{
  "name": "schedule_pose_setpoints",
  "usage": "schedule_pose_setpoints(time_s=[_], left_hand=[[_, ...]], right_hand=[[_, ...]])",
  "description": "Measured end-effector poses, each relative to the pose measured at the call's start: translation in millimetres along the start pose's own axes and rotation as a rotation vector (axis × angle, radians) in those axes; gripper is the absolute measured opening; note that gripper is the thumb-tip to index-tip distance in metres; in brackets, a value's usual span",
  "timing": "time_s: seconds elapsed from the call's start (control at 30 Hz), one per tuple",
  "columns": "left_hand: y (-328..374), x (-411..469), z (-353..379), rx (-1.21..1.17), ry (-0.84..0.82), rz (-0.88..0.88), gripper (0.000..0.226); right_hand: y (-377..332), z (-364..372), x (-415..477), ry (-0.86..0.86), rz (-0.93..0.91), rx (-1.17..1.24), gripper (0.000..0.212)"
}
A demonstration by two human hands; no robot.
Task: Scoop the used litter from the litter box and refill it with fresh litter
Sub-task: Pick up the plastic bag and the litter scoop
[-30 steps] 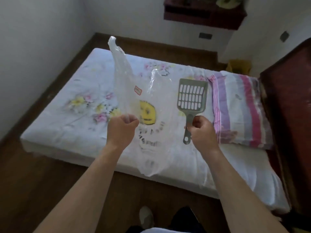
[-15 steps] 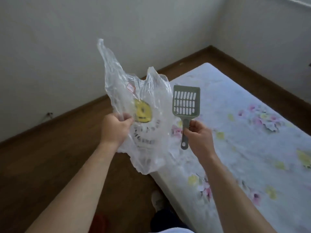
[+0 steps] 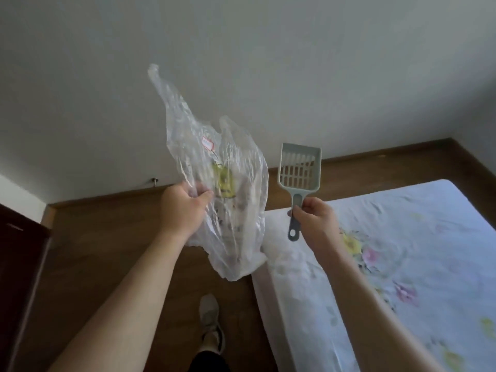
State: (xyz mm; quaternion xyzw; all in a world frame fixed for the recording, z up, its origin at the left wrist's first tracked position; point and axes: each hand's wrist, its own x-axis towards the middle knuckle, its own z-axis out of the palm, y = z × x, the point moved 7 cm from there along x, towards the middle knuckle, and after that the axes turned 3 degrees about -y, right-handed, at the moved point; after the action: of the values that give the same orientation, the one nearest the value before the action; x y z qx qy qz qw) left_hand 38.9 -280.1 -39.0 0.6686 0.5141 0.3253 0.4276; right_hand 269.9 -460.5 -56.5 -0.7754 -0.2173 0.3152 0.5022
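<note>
Shoe (image 3: 210, 315) on the wood floor (image 3: 107, 251) at bottom, mattress (image 3: 402, 264) with floral sheet to the right. Left hand (image 3: 182, 208) up in front, fingers curled, gripping a clear plastic bag (image 3: 228, 189) that hangs crumpled over the floor. Right hand (image 3: 312, 218) pinches the handle of a slotted scoop (image 3: 299, 170), head up, just right of the bag. White wall (image 3: 268, 63) behind. Litter box not visible.

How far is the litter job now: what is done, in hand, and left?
Done: only the tools are picked up. In hand: the left hand grips a clear plastic bag, which looks empty; the right hand holds the slotted scoop by its handle, with no litter on it. Left: no litter box is in view, so scooping and refilling both remain.
</note>
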Motion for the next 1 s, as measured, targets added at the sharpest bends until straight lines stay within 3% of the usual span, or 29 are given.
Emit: schedule_pose_setpoints(time_s=[0.1,0.3,0.7,0.83,1.0], left_hand=[[-9,73,-5,0.031,-0.023,0.033,0.024],[13,204,23,0.093,-0.221,0.123,0.015],[81,417,183,0.113,-0.517,0.246,0.026],[112,475,234,0.109,-0.593,0.292,0.043],[157,531,308,0.081,-0.722,0.354,0.029]], right_hand=[[-17,39,52,0.033,0.005,0.003,0.008],[-51,74,134,0.148,0.129,0.071,0.009],[-84,52,333,0.435,0.158,0.206,0.010],[-94,41,391,0.490,0.185,0.230,0.009],[-114,5,440,0.618,0.197,0.218,0.010]])
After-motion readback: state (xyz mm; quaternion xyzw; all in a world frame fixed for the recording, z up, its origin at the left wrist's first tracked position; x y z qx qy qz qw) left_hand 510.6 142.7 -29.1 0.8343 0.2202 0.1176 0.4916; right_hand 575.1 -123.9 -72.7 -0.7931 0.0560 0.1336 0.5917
